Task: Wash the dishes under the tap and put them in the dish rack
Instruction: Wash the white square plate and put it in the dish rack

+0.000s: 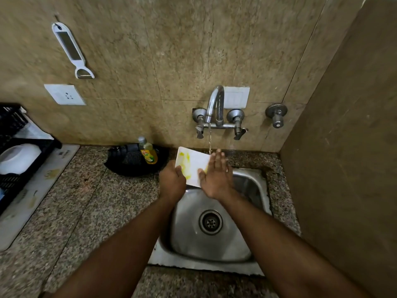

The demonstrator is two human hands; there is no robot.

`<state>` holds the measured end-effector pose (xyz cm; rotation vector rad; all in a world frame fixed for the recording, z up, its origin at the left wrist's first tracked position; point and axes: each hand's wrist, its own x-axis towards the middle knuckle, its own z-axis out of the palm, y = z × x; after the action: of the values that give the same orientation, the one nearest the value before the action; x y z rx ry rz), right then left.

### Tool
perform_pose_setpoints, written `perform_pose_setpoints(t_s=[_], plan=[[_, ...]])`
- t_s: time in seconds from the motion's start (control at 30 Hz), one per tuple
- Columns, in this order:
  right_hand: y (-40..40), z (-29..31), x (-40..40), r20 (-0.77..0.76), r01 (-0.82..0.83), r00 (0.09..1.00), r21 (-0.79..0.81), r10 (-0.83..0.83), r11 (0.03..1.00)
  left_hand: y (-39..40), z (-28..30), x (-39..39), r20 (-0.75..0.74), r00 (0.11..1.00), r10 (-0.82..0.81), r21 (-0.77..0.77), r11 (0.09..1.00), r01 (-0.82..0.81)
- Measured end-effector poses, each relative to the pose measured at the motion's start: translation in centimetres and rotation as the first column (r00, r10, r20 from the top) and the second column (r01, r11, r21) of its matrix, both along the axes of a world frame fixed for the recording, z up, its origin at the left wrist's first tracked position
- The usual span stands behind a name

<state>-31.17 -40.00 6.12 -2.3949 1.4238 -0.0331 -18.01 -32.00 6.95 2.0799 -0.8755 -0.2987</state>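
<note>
A white square plate (pixel 192 163) smeared with yellow stains is held tilted over the back of the steel sink (pixel 249 183). My left hand (pixel 171 182) grips its lower left edge. My right hand (pixel 216 178) lies flat, fingers spread, on the plate's right side. A thin stream of water falls from the chrome tap (pixel 214 104) onto the plate's upper right corner, by my right fingertips. At the far left stands the black dish rack (pixel 12 125) with a white bowl (pixel 18 158) inside it.
A dish soap bottle (pixel 148 152) stands on a black pan (pixel 131 162) on the granite counter (pixel 96 201) left of the sink. A white mat (pixel 32 196) lies under the rack. A brown wall (pixel 348 147) closes the right side. A peeler (pixel 72 50) hangs on the tiles.
</note>
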Motion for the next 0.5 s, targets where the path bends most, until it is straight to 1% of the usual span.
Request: perform_pose_setpoints(t_s=[0.07,0.1,0.13,0.17,0.2,0.23,0.27,0.3,0.33,0.37,0.4,0.43,0.5], plan=[[-1.6,0.7,0.4,0.126,0.115,0.984,0.109,-0.128,0.987,-0.1,-0.1,-0.4,-0.014,1.0,-0.024,-0.03,0.999,0.024],[-2.3,0.6,0.3,0.211,0.152,0.96,0.161,-0.184,0.975,-0.1,0.0,-0.5,-0.031,0.999,-0.026,-0.046,0.999,0.024],[-2.8,0.7,-0.1,0.298,0.188,0.922,0.215,-0.247,0.958,-0.2,0.0,-0.4,-0.057,0.998,-0.022,-0.07,0.997,0.018],[-3.1,0.9,-0.5,0.388,0.22,0.862,0.29,-0.325,0.931,-0.3,0.1,-0.3,-0.097,0.995,-0.019,-0.096,0.995,0.01],[-2.9,1.4,-0.9,0.459,0.233,0.779,0.421,-0.427,0.877,-0.5,-0.1,-0.3,-0.145,0.989,-0.018,-0.119,0.993,0.001],[-2.5,1.9,-1.2,0.498,0.193,0.687,0.577,-0.53,0.793,-0.6,0.0,-0.3,-0.199,0.98,-0.012,-0.133,0.991,-0.015],[-1.8,2.4,-1.5,0.498,0.098,0.616,0.721,-0.611,0.686,-0.8,0.0,-0.3,-0.252,0.968,0.002,-0.145,0.989,-0.04],[-1.0,2.9,-1.6,0.487,-0.023,0.564,0.816,-0.667,0.577,-1.1,-0.1,-0.3,-0.298,0.954,0.024,-0.145,0.987,-0.07],[-0.5,3.4,-1.8,0.489,-0.123,0.533,0.852,-0.691,0.509,-1.3,-0.3,-0.1,-0.324,0.945,0.043,-0.141,0.986,-0.094],[-0.3,3.6,-2.0,0.505,-0.196,0.502,0.857,-0.702,0.476,-1.6,-0.6,0.0,-0.333,0.941,0.055,-0.127,0.987,-0.102],[-0.4,3.5,-2.2,0.52,-0.225,0.482,0.851,-0.705,0.474,-1.8,-1.0,0.1,-0.332,0.942,0.053,-0.115,0.989,-0.097],[-0.5,3.5,-2.3,0.525,-0.209,0.473,0.847,-0.707,0.489,-2.0,-1.4,0.3,-0.333,0.942,0.043,-0.101,0.992,-0.081],[-0.5,3.5,-2.3,0.518,-0.075,0.469,0.831,-0.716,0.552,-2.2,-1.3,-0.2,-0.389,0.921,-0.005,-0.11,0.993,-0.041]])
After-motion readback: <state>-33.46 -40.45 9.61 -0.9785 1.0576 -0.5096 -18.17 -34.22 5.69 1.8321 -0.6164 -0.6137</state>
